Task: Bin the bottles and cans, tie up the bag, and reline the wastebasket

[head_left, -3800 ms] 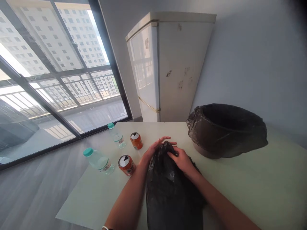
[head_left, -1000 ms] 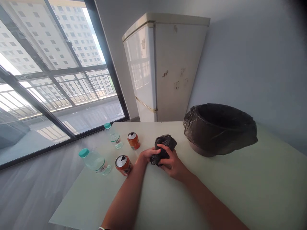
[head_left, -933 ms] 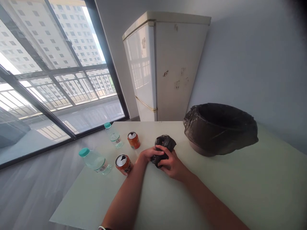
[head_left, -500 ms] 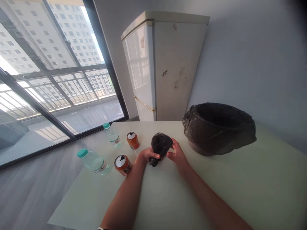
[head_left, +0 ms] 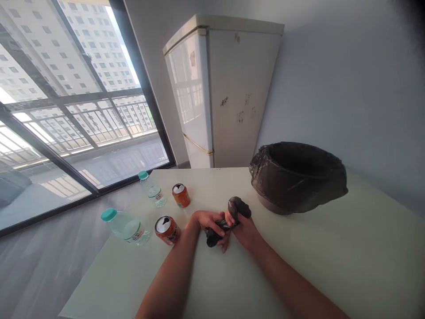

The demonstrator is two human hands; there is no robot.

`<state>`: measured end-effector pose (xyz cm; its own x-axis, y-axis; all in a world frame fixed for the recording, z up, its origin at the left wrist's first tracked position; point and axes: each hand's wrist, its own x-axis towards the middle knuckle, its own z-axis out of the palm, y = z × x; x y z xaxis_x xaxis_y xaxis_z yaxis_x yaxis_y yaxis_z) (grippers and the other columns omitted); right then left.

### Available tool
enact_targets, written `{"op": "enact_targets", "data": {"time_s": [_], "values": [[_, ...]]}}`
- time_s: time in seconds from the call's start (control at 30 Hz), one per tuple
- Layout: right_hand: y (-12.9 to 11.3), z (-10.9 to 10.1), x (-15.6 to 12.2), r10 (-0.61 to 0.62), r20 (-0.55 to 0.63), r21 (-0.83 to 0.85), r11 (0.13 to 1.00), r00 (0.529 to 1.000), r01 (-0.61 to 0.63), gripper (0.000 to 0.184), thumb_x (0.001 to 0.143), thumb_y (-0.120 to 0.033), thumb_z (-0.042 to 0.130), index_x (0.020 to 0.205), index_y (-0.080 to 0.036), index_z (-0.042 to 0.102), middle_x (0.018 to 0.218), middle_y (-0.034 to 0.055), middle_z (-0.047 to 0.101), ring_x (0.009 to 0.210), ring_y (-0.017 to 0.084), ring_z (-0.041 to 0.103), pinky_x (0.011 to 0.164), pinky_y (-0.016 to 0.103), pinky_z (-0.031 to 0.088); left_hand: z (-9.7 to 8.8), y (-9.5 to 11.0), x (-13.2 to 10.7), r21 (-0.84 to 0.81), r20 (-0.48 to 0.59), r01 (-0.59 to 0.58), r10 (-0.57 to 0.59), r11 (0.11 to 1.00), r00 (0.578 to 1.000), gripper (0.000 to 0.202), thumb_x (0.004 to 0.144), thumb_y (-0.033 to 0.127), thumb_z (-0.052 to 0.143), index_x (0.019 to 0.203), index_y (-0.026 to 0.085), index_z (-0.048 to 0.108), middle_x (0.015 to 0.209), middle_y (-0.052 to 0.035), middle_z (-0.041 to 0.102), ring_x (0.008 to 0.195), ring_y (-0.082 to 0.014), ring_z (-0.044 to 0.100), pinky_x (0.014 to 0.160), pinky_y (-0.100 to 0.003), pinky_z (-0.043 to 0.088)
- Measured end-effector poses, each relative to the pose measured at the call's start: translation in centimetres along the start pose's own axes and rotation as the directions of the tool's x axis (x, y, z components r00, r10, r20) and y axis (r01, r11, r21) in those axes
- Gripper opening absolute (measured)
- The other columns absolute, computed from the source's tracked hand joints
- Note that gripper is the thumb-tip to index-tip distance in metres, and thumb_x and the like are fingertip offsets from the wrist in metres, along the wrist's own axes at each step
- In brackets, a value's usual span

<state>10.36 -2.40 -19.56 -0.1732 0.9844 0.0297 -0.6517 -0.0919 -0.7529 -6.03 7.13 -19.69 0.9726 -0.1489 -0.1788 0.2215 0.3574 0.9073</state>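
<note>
A black plastic bag (head_left: 239, 207), bunched up and twisted, is held between my two hands just above the table. My left hand (head_left: 212, 223) grips its lower left part, where a dark lump pokes out below the fingers. Around the upper right part, my right hand (head_left: 244, 228) is closed, with a bulge of plastic showing over the fingers. An orange can (head_left: 168, 230) with an opened top stands right beside my left forearm. Farther back is a second orange can (head_left: 181, 196), also opened.
Two clear bottles with green caps, the nearer bottle (head_left: 126, 227) and the farther bottle (head_left: 152, 189), stand left of the cans. A bin lined with a black bag (head_left: 299, 190) is on the right of the pale table (head_left: 212, 283). Behind the table stands a white fridge (head_left: 239, 97).
The bag was puffed out over my left hand; now it is gathered narrower between both hands. My right hand has moved in and closed around its upper part.
</note>
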Motion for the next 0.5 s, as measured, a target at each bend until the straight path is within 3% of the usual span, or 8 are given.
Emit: {"op": "enact_targets", "data": {"time_s": [0.07, 0.17, 0.23, 0.33, 0.43, 0.5], "values": [[-0.4, 0.2, 0.2, -0.042, -0.005, 0.044, 0.998, 0.999, 0.042, 0.039, 0.086, -0.047, 0.077, 0.063, -0.023, 0.057, 0.058, -0.0035, 0.043, 0.058, 0.013, 0.043, 0.081, 0.035, 0.054, 0.3, 0.1, -0.2, -0.049, -0.02, 0.04, -0.041, 0.998, 0.999, 0.039, 0.078, 0.044, 0.087, 0.082, 0.015, 0.063, 0.061, -0.0019, 0.057, 0.053, -0.0194, 0.062, 0.048, -0.029, 0.052], [-1.2, 0.5, 0.1, -0.104, -0.016, 0.183, 0.977, 0.994, 0.106, 0.02, 0.086, -0.044, 0.07, 0.094, -0.026, 0.071, 0.063, -0.0052, 0.039, 0.056, 0.013, 0.036, 0.07, 0.034, 0.051, 0.5, 0.3, -0.5, -0.084, -0.066, 0.052, -0.058, 0.995, 0.996, 0.038, 0.081, 0.044, 0.085, 0.088, 0.015, 0.061, 0.057, 0.0033, 0.049, 0.038, -0.0119, 0.044, 0.031, -0.023, 0.036], [-1.7, 0.4, 0.0, -0.113, -0.008, 0.275, 0.955, 0.994, 0.111, 0.029, 0.083, -0.036, 0.066, 0.109, -0.027, 0.072, 0.072, -0.0022, 0.049, 0.064, 0.015, 0.046, 0.075, 0.036, 0.053, 0.5, 0.3, -0.7, -0.096, -0.096, 0.025, -0.035, 0.995, 0.995, 0.04, 0.08, 0.044, 0.085, 0.092, 0.015, 0.061, 0.057, 0.0049, 0.046, 0.036, -0.0107, 0.039, 0.027, -0.022, 0.029], [-2.0, -0.2, 0.0, -0.066, 0.019, 0.304, 0.951, 0.998, 0.057, 0.044, 0.078, -0.029, 0.061, 0.121, -0.028, 0.072, 0.102, 0.0041, 0.068, 0.101, 0.023, 0.063, 0.104, 0.045, 0.051, 0.4, 0.1, -0.8, -0.103, -0.173, -0.052, 0.034, 0.993, 0.984, 0.045, 0.076, 0.049, 0.087, 0.086, 0.014, 0.059, 0.057, 0.0057, 0.043, 0.035, -0.0094, 0.038, 0.027, -0.021, 0.024], [-1.5, -1.2, 0.5, -0.044, 0.069, 0.233, 0.972, 0.997, 0.026, 0.052, 0.086, -0.049, 0.066, 0.135, -0.032, 0.067, 0.138, 0.0048, 0.066, 0.137, 0.03, 0.053, 0.118, 0.051, 0.04, 0.3, -0.1, -0.9, -0.1, -0.273, -0.143, 0.111, 0.985, 0.956, 0.053, 0.072, 0.057, 0.088, 0.081, 0.016, 0.055, 0.059, 0.0069, 0.041, 0.037, -0.0066, 0.036, 0.03, -0.02, 0.024], [-0.8, -1.6, 0.7, -0.028, 0.144, 0.136, 0.991, 0.989, 0.009, 0.067, 0.082, -0.063, 0.075, 0.141, -0.033, 0.062, 0.149, 0.0053, 0.06, 0.145, 0.032, 0.046, 0.12, 0.053, 0.039, 0.2, -0.2, -0.8, -0.097, -0.311, -0.151, 0.114, 0.984, 0.943, 0.056, 0.072, 0.061, 0.087, 0.08, 0.015, 0.056, 0.061, 0.0064, 0.042, 0.039, -0.0061, 0.036, 0.032, -0.02, 0.024]]}}
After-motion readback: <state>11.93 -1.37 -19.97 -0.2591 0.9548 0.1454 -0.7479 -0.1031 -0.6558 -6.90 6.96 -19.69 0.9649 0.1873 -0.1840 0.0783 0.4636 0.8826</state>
